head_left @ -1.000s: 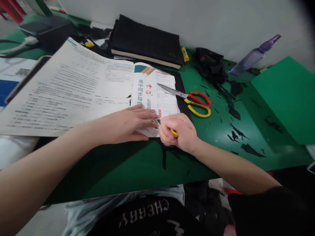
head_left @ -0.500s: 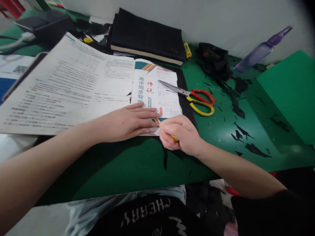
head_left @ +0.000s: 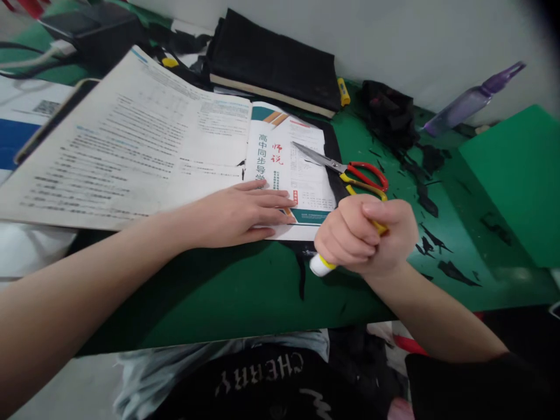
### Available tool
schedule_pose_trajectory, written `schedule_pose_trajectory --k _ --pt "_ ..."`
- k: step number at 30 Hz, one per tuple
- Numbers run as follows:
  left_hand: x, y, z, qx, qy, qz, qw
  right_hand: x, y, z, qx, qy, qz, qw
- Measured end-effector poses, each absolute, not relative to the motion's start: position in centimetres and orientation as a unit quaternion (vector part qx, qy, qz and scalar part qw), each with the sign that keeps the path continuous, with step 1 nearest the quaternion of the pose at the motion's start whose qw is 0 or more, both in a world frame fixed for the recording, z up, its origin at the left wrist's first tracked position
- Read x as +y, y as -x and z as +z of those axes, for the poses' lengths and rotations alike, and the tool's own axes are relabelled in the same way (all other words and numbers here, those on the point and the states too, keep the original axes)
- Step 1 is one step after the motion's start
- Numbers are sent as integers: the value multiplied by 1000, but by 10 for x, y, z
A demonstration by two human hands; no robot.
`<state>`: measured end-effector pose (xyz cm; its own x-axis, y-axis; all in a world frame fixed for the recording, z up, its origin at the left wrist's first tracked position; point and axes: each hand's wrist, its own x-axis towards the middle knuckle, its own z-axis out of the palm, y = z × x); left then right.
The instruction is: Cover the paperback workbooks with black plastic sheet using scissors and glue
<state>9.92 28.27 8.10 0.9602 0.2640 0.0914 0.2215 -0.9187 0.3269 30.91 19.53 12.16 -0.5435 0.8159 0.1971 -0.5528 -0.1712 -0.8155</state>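
My left hand (head_left: 238, 214) lies flat with fingers stretched across an opened paperback book (head_left: 126, 146), pressing on its printed cover flap (head_left: 308, 175). My right hand (head_left: 367, 233) is wrapped round a yellow glue stick (head_left: 322, 266), raised above the table by the flap's lower right corner. The stick's white end points down and left. Scissors (head_left: 365, 175) with one red and one yellow handle rest with their blades on the flap. Black material (head_left: 332, 140) shows beneath the flap's right edge.
Behind the book lies a thick black-covered book (head_left: 271, 61), with a small yellow object (head_left: 343, 91) beside it. Crumpled black material (head_left: 389, 114), a purple spray bottle (head_left: 464, 105) and a green board (head_left: 518, 181) stand to the right. Black scraps (head_left: 455, 272) litter the green table (head_left: 210, 297).
My right hand has lifted off the flap's lower edge and moved right, bringing the glue stick's white end into sight. My left hand stays flat on the cover. The view has shifted slightly.
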Motion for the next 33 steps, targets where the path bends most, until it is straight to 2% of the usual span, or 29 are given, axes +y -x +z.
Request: schedule_pose_trajectory --k 2,4,8,11,19,29,33 --pt "282 -99 82 126 -977 67 156 197 -315 124 -443 115 794 399" --pt "282 -99 82 126 -977 64 158 199 -319 128 -455 125 787 396" --pt "282 -99 82 126 -977 71 156 201 -314 127 -475 209 677 522" --pt "281 -100 83 123 -976 78 159 200 -303 114 -476 254 625 564" --pt "280 -102 82 119 -976 101 150 190 -294 93 -568 305 582 495" --pt "281 -102 81 113 -978 100 141 189 -302 106 -480 322 711 401" --pt "281 -102 82 113 -977 108 144 194 -318 114 -414 254 793 369"
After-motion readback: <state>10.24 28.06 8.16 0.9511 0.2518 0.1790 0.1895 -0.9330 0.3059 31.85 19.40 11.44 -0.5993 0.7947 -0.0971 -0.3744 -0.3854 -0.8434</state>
